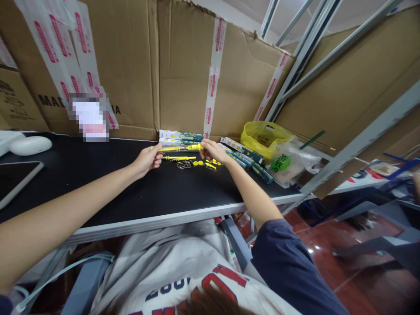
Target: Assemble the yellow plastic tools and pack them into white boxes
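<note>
My left hand point(148, 160) pinches the left end of a slim yellow pen-like stick point(179, 148) with a clear middle section. On its thicker yellow right end, the fingers of my right hand point(212, 151) are closed. The stick lies level just above the black table top. Below it are thin yellow rods point(181, 158), bent silvery wire clips point(184, 164), small round yellow pieces point(197, 163) and short yellow parts point(211, 165). Slim white and green boxes point(180, 135) are stacked behind my hands.
More slim boxes point(244, 151) lie to the right, beside a yellow plastic bag point(262, 138) and a clear bag with a green label point(284, 164). A tablet-like device point(19, 177) and a white rounded object point(31, 145) are at left. Tall cardboard point(187, 78) stands behind; a metal post point(315, 179) rises at right.
</note>
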A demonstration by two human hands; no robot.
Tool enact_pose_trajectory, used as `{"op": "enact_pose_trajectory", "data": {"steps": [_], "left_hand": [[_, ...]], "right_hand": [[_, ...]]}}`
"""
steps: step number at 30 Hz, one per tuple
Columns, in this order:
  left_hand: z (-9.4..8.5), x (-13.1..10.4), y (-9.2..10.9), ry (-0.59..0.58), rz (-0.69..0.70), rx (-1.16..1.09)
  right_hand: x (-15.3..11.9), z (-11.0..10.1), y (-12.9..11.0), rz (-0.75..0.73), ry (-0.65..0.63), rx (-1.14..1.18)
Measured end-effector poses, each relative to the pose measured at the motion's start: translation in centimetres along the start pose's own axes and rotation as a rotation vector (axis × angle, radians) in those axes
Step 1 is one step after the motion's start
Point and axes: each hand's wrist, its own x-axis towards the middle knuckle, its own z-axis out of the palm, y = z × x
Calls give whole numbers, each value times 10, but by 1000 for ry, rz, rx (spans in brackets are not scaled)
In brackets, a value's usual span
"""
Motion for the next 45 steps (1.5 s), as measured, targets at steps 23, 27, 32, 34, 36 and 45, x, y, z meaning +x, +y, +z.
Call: {"op": "enact_pose_trajectory", "data": {"steps": [23,27,32,34,36,45], "left_hand": [[-3,4,-4,-15,10,7],[-4,4,-4,-16,16,12],[-2,2,-2,-3,15,18],[-1,1,-1,-7,13,19],[-1,1,-1,-13,12,17],[-4,5,-2,4,18,11]], "right_hand": [[-1,9,-2,19,54,-56],[0,12,-2,52,106,-85],[0,14,1,44,134,-122],[1,14,3,39,150,-125],[1,13,3,27,167,-97],[1,4,1,-146,32,132]]}}
